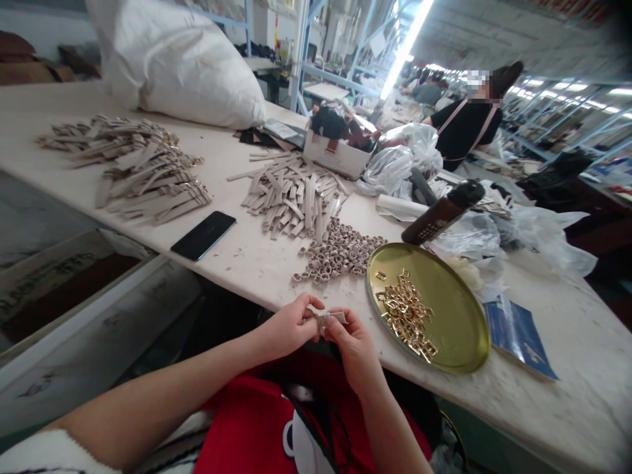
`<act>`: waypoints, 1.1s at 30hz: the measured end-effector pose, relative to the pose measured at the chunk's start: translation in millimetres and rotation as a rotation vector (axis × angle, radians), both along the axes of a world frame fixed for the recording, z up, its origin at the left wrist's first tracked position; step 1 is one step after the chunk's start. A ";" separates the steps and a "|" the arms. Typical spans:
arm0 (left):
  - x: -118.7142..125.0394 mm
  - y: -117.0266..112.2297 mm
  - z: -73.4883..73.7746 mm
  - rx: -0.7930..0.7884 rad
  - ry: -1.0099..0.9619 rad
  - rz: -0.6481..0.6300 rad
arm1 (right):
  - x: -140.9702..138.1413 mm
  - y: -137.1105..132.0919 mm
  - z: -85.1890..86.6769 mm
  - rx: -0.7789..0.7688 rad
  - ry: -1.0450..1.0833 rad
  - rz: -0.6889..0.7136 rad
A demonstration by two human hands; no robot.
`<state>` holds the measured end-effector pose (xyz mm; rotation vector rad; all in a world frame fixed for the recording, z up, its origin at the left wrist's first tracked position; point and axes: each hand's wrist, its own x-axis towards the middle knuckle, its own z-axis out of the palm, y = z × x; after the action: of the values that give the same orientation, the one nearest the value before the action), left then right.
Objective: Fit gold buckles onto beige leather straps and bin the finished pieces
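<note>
My left hand (299, 324) and my right hand (351, 337) meet at the table's front edge, both closed on one short beige strap (338, 317). Fingers cover much of it, so I cannot make out whether a buckle or loop is on it. Just beyond my hands lies a heap of small beige loops (340, 253). Behind that is a pile of loose beige straps (296, 197). To the right of my right hand, a round gold tray (459, 329) holds a cluster of gold metal buckles (405, 309). Straps with gold hardware (143, 164) are heaped at the far left.
A dark phone (204, 236) lies near the front edge on the left. A brown bottle (442, 214) leans behind the tray, beside plastic bags (469, 234). At right is a blue packet (521, 336). A large white sack (182, 62) and a filled box (336, 155) stand behind; a person (464, 125) is beyond.
</note>
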<state>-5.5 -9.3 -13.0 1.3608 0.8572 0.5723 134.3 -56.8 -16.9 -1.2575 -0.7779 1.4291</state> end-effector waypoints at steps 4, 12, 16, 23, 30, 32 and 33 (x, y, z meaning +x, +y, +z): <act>-1.0 3.7 -0.1 -0.029 -0.004 -0.023 | -0.8 -2.0 5.0 0.038 0.167 -0.020; -1.5 12.1 2.6 0.065 0.257 -0.063 | 2.6 2.0 -10.7 -0.206 0.420 0.073; 2.3 19.9 0.1 0.196 0.472 -0.055 | 8.6 3.8 -15.8 -0.316 0.487 0.124; 3.1 26.3 -0.8 -0.159 0.208 -0.165 | 18.4 10.7 -25.7 -0.160 0.252 -0.086; 11.1 24.6 -0.9 -0.141 0.256 -0.180 | 20.5 7.7 -20.9 -0.058 -0.219 -0.087; 11.7 22.6 -5.1 -0.203 0.207 -0.207 | 25.0 3.6 -22.3 -0.062 -0.278 0.047; 10.9 21.4 -7.4 -0.252 0.174 -0.227 | 27.2 1.1 -23.9 -0.058 -0.304 0.097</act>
<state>5.4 12.2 -20.4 1.2660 0.8680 0.1649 161.5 -55.7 -40.8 -1.5216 -1.0189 1.3620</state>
